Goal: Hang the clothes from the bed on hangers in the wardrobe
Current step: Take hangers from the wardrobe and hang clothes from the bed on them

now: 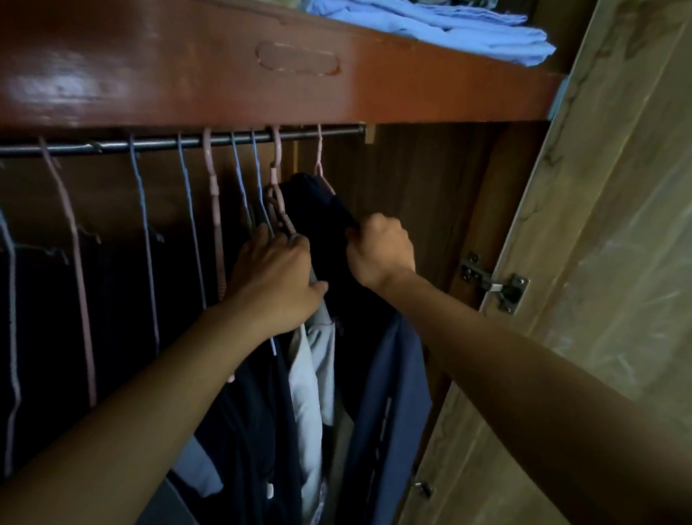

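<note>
Wardrobe rail (153, 143) overhead: my left hand (277, 282) presses hung clothes (303, 373) aside, fingers curled round hangers (281, 222); my right hand (380, 249) grips a dark garment (318, 200).

Two bare forearms come in from the lower edge, each uncovered from the frame border to the wrist, with no sleeve or cuff showing. The left hand (277, 282) and the right hand (380, 249) wear no glove, ring, watch or bracelet.

hangers (141, 204) on rail (78, 149), shelf (238, 76) above
</note>
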Demonstrator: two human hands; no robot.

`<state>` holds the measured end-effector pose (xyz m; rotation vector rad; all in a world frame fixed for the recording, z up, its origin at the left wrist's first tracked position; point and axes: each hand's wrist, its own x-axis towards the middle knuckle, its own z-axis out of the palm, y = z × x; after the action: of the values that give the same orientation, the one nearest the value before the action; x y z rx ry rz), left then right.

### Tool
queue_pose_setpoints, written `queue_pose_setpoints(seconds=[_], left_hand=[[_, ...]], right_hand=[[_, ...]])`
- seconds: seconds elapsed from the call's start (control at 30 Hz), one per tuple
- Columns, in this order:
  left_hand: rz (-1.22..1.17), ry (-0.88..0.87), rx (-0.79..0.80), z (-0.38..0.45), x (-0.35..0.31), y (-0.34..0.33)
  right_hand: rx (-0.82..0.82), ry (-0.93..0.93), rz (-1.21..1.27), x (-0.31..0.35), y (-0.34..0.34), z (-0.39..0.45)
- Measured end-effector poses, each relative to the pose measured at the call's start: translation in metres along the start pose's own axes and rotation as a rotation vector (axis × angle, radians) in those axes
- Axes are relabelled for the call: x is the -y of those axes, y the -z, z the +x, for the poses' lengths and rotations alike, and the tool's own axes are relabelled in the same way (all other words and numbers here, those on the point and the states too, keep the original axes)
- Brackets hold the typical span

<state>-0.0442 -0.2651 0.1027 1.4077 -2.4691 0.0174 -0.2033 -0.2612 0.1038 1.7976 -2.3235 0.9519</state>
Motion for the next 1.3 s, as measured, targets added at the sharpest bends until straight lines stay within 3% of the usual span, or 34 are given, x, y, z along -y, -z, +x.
queue_pose_setpoints(seconds=[0.4,0.67,0.87,1.07,1.3], left_hand=[[-0.011,-0.018,0.016,-0.009,-0.020,-0.004],[-0.019,-0.058,0.034,-0.012,-0.055,-0.013],[-0.089,-0.031,-0.074,-0.014,-0.078,-0.029],[-0.233,-0.301,-0.067,-0.018,-0.120,-0.039],[-0.412,-0.564,0.062,-0.022,-0.177,-0.055]], right_hand=[[-0.098,0.071,-0.011,-0.048,0.040,-0.033],[-0.170,0.227,-0.265,-0.107,0.067,-0.095],[-0.194,0.258,-0.377,-0.146,0.108,-0.146],[-0.235,0.263,-0.395,-0.178,0.157,-0.197],[-0.238,0.076,-0.367,-0.222,0.206,-0.276]])
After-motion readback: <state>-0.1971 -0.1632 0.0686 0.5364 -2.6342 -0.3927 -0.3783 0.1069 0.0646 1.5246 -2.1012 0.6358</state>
